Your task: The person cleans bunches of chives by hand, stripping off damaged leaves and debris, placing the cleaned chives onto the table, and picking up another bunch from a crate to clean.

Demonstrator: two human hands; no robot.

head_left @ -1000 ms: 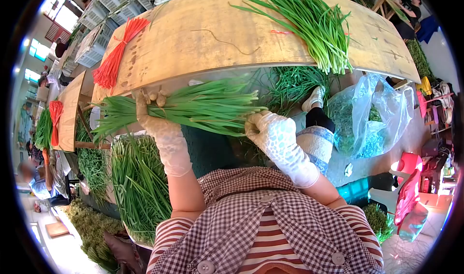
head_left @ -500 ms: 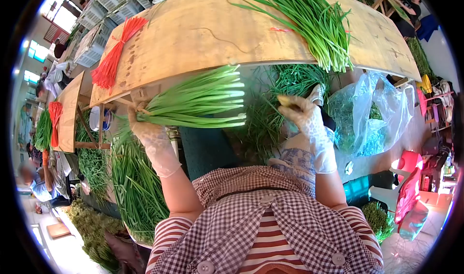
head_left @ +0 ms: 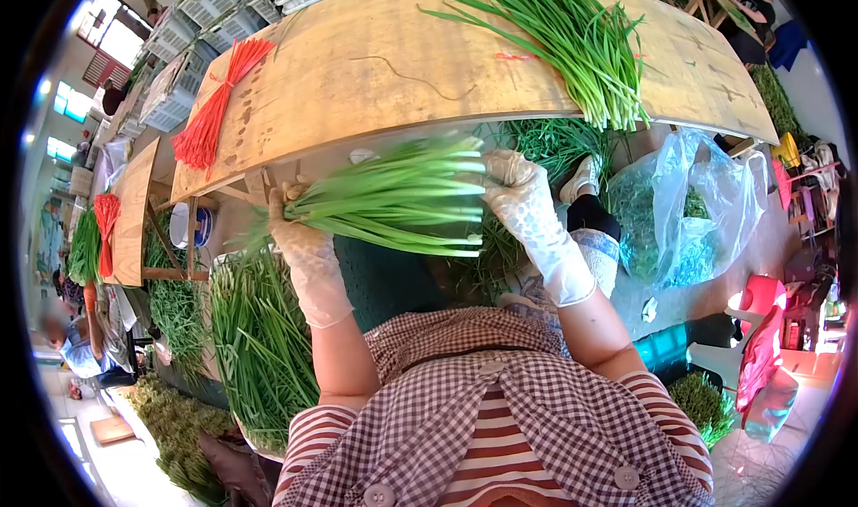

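Observation:
My left hand (head_left: 299,217), in a pale translucent glove, is closed round the leafy part of a bunch of garlic chives (head_left: 393,194). The bunch lies sideways in the air in front of the table edge, its pale cut ends to the right and slightly blurred. My right hand (head_left: 518,181), gloved likewise, is at those cut ends with its fingers bent together. Whether it pinches a stalk there I cannot make out. Another bunch of chives (head_left: 581,47) lies on the wooden table (head_left: 357,78), with a red tie (head_left: 514,57) beside it.
A bundle of red ties (head_left: 219,105) lies at the table's left. Loose chives (head_left: 259,346) are heaped by my left forearm, and trimmings (head_left: 554,150) lie below the table. A clear plastic bag (head_left: 688,208) of greens stands right. White crates (head_left: 174,87) are stacked behind; other people sit further off.
The held chives have moved right with my left hand. My right hand has come left and up from beside my knee to the cut ends.

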